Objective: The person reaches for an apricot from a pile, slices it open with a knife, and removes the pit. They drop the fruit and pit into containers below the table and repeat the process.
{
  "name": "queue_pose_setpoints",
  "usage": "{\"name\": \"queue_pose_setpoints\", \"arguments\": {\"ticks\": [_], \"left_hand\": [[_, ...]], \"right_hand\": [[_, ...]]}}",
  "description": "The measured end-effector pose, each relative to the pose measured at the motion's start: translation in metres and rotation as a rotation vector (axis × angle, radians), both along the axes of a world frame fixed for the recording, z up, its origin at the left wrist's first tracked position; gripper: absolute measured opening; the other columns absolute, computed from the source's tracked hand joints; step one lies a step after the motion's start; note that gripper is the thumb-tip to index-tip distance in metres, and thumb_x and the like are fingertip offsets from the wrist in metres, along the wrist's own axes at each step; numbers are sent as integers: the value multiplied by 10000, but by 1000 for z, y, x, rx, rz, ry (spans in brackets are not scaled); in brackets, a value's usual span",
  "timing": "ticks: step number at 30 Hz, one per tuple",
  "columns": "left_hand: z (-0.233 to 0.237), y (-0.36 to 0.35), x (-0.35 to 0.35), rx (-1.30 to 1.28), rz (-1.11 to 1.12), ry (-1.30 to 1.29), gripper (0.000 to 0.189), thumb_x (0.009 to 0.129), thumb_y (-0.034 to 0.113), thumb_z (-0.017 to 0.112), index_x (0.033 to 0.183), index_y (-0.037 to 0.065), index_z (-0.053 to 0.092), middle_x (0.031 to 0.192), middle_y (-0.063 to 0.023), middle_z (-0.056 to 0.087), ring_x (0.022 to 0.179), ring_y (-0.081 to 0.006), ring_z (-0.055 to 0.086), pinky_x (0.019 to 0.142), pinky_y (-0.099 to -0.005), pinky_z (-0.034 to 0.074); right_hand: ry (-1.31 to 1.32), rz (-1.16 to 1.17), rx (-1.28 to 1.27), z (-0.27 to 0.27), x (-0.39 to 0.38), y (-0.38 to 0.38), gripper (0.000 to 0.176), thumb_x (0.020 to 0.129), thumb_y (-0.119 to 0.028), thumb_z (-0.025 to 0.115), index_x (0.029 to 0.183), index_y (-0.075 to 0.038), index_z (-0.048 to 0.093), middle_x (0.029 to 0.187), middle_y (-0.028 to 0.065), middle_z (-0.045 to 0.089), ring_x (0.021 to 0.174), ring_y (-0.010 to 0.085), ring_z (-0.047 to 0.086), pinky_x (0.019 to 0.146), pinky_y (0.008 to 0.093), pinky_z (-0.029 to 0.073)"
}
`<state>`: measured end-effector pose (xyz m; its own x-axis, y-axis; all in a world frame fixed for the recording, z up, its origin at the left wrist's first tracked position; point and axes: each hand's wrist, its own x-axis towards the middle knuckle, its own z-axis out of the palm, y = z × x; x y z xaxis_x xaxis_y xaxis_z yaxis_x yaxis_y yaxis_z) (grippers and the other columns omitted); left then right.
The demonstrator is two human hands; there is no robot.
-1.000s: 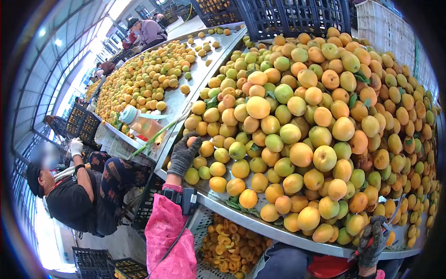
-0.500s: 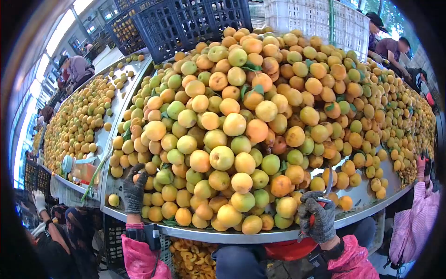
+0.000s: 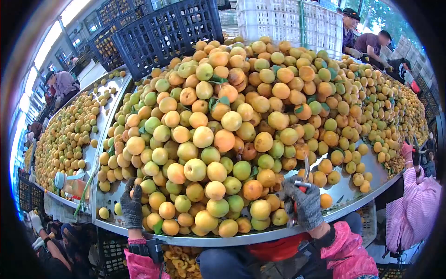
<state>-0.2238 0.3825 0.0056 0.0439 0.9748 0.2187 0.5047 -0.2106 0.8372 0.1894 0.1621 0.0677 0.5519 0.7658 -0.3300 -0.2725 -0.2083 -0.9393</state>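
Our left hand (image 3: 132, 205), in a grey knit glove, lies on the lower left edge of the big heap of yellow, orange and green apricots (image 3: 232, 130). Its fingers curl over the fruit there, but we cannot tell whether they grip one. Our right hand (image 3: 304, 203), gloved alike, is at the heap's lower right edge. It is closed around a red-handled metal cutting tool (image 3: 305, 166), blade upright. The heap sits on a perforated steel table (image 3: 355, 191). A dark blue plastic crate (image 3: 167, 32) stands behind the heap.
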Motion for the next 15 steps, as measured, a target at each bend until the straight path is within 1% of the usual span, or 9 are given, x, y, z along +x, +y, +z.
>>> {"name": "queue_pose_setpoints", "arguments": {"ticks": [2, 5, 6, 8, 9, 11, 12, 13, 15], "left_hand": [[10, -6, 7, -35, -21, -7, 421, 906, 235, 604, 1220, -41, 554, 1127, -152, 634, 1020, -214, 581, 917, -340, 446], [13, -14, 11, -67, -27, -7, 450, 899, 229, 613, 1250, -37, 521, 1161, -152, 609, 1056, -207, 566, 926, -333, 447], [25, -25, 25, -52, -14, -29, 462, 897, 225, 617, 1264, -34, 507, 1178, -155, 598, 1068, -209, 562, 931, -337, 449], [14, -21, 14, -36, -72, -2, 514, 897, 217, 616, 1321, -20, 447, 1212, -158, 576, 1090, -218, 554, 935, -349, 459], [14, -25, 14, -41, -67, 3, 514, 897, 217, 616, 1321, -20, 447, 1212, -158, 576, 1090, -218, 554, 935, -349, 459], [19, -29, 18, -60, -69, 29, 530, 909, 222, 598, 1357, 7, 413, 1219, -166, 579, 1088, -228, 564, 926, -349, 465], [13, -29, 10, -40, -31, 214, 531, 921, 219, 580, 1381, 39, 387, 1233, -185, 576, 1084, -263, 581, 924, -356, 469], [27, -36, 20, -99, 4, 211, 526, 934, 240, 556, 1393, 60, 373, 1247, -216, 561, 1092, -318, 582, 920, -392, 466], [14, -33, 8, -72, 26, 369, 560, 940, 309, 535, 1416, 86, 339, 1202, -249, 575, 1076, -380, 584, 891, -437, 466]], "right_hand": [[-196, -11, 11, 2, 18, 14, 191, 872, -135, 631, 1043, -52, 648, 661, 16, 631, 411, 53, 510, 350, 198, 378], [-508, 112, -21, -6, 45, 41, 356, 831, -165, 673, 1160, -48, 604, 747, 78, 667, 572, 131, 617, 540, 279, 511], [-512, 114, -19, -2, 50, 51, 356, 831, -165, 673, 1160, -48, 604, 747, 78, 667, 572, 131, 617, 540, 279, 511], [-858, 258, -133, 2, 55, 69, 476, 793, -204, 702, 1216, -37, 560, 854, 150, 676, 733, 251, 666, 700, 352, 532], [-853, 265, -135, -8, 57, 75, 476, 793, -204, 702, 1216, -37, 560, 854, 150, 676, 733, 251, 666, 700, 352, 532], [-1141, 298, 48, -36, 68, 90, 542, 771, -246, 715, 1250, -63, 538, 942, 196, 665, 836, 344, 656, 750, 400, 521], [-1038, 301, 16, -41, 69, 93, 547, 774, -270, 713, 1260, -92, 540, 982, 202, 660, 906, 377, 636, 782, 422, 510], [-1120, 281, 49, -45, 72, 92, 534, 780, -274, 709, 1261, -115, 542, 979, 209, 656, 887, 367, 644, 768, 425, 514], [-1170, 262, 93, -45, 66, 90, 533, 782, -266, 710, 1265, -119, 540, 936, 212, 660, 854, 363, 651, 736, 425, 518]]}}
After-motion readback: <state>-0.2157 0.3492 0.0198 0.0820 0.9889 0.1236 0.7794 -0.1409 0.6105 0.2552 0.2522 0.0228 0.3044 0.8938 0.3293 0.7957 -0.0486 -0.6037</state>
